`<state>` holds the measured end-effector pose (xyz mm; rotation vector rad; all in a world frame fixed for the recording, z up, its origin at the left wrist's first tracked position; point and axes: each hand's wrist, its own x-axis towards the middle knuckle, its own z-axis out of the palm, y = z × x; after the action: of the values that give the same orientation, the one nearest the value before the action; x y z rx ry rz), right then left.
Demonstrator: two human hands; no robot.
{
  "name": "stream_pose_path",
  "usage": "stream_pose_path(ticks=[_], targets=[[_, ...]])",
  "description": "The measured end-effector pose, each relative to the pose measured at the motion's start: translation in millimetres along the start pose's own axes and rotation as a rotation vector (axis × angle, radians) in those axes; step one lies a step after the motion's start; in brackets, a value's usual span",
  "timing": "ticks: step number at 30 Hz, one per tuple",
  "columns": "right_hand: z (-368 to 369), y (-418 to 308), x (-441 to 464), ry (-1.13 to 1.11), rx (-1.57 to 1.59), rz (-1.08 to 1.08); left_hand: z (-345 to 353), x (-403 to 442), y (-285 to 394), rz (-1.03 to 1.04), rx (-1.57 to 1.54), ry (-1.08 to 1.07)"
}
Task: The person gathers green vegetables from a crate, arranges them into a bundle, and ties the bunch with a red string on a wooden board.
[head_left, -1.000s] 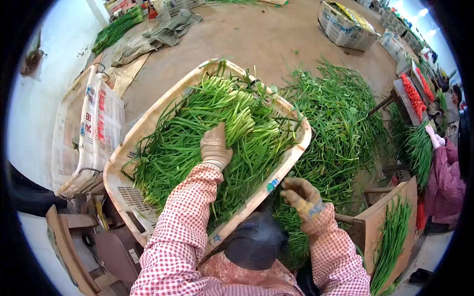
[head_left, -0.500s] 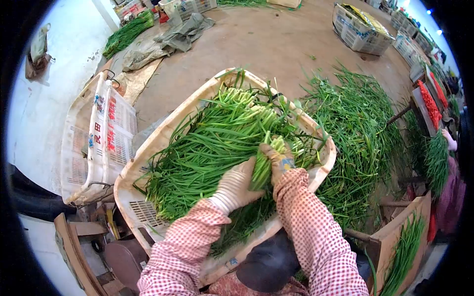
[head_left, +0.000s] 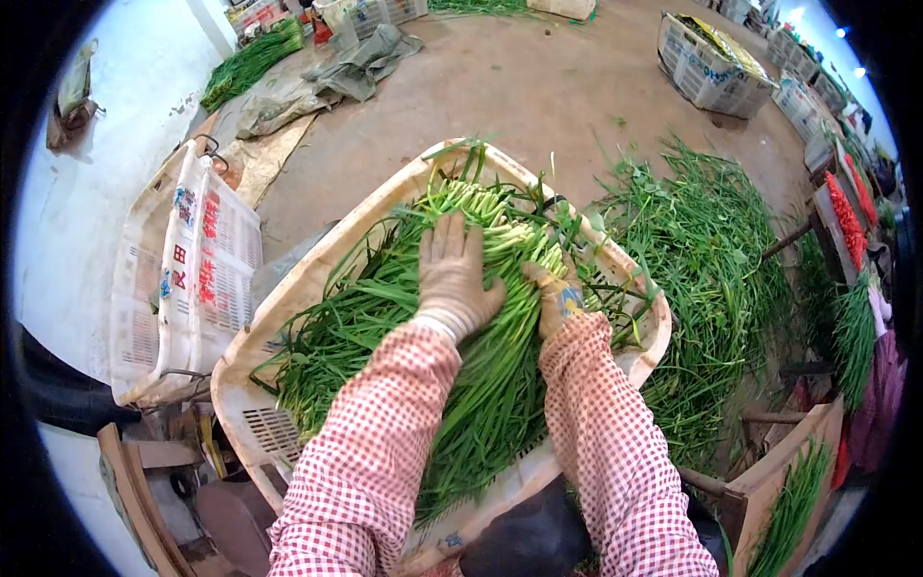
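Observation:
A white plastic basket holds bundles of long green stalks with pale ends toward its far right side. My left hand, in a tan glove, lies flat on the stalks with its fingers spread. Close to it on the right, my gloved right hand is curled around the pale ends of a bunch of stalks inside the basket. Part of that hand's fingers is hidden among the stalks.
Loose green stalks are heaped on the floor right of the basket. Empty white crates stand at the left. A wooden board with stalks is at the lower right. A co-worker's purple sleeve shows at the right edge.
My right hand has come from outside the basket's right rim into it, onto a bunch of stalks. My left hand left the pile, met that bunch, then moved up and flattened onto the stalks.

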<state>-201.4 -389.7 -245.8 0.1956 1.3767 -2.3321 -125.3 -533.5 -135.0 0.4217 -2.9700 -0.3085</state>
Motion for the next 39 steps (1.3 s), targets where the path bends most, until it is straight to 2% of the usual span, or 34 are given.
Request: stream_pose_path(ticks=[1,2,5,7,9,10,11,13,14,15,16,19,21,23,24,25,26,27,29,32,33,35,36,37,39], targets=[[9,-12,-13,-0.023,0.019,-0.013,5,-7,3,0.053,0.068,0.092],[20,-26,-28,-0.045,0.039,-0.025,9,-13,4,0.078,-0.014,0.163],[27,-38,-40,-0.161,0.158,-0.026,5,-25,13,0.021,-0.129,0.139],[23,-41,-45,-0.185,0.194,0.048,-9,-32,19,0.02,-0.214,0.116],[33,-61,-69,-0.345,0.081,-0.136,-21,-48,24,-0.047,-0.394,0.075],[36,-74,-88,-0.374,0.097,-0.09,-21,-61,23,0.006,-0.387,0.181],[36,-79,-106,-0.398,0.065,-0.135,-22,-73,23,0.087,-0.481,0.293],[33,-74,-140,-0.391,-0.034,-0.259,-34,-95,30,0.146,-0.629,0.364],[28,-70,-150,-0.397,-0.061,-0.304,-35,-106,33,0.154,-0.597,0.37],[25,-67,-159,-0.402,-0.088,-0.352,-36,-110,35,0.148,-0.595,0.357],[34,-68,-171,-0.334,0.074,-0.282,-37,-113,38,0.116,-0.561,0.291],[34,-67,-180,-0.275,0.038,-0.374,-44,-114,53,0.063,-0.507,0.197],[34,-69,-179,-0.241,0.044,-0.371,-47,-119,61,0.191,-0.36,0.198],[18,-61,-161,-0.24,-0.128,-0.429,-40,-129,67,0.149,-0.386,0.127],[13,-51,-157,-0.165,-0.15,-0.42,-42,-132,68,0.159,-0.403,0.084],[15,-54,-158,-0.103,-0.081,-0.281,-47,-135,67,0.168,-0.42,0.038],[13,-57,-159,-0.136,0.022,-0.238,-58,-138,67,0.167,-0.421,0.027],[9,-59,-162,-0.171,0.126,-0.194,-74,-139,66,0.203,-0.431,-0.117],[3,-59,-169,-0.199,0.064,-0.221,-97,-135,55,0.31,-0.404,-0.334],[-1,-58,-175,-0.243,-0.007,-0.284,-101,-127,40,0.443,-0.365,0.239],[-2,-59,-176,-0.265,-0.026,-0.316,-96,-123,42,0.443,-0.364,0.238],[5,-64,-187,-0.266,0.005,-0.236,-80,-119,48,0.412,-0.315,0.069],[8,-64,-192,-0.289,0.065,-0.188,-65,-118,51,0.415,-0.363,-0.097],[10,-66,-196,-0.315,0.122,-0.145,-53,-123,55,0.32,-0.63,-0.17],[2,-68,-205,-0.295,0.114,-0.069,-36,-134,56,0.259,-0.584,-0.132]])
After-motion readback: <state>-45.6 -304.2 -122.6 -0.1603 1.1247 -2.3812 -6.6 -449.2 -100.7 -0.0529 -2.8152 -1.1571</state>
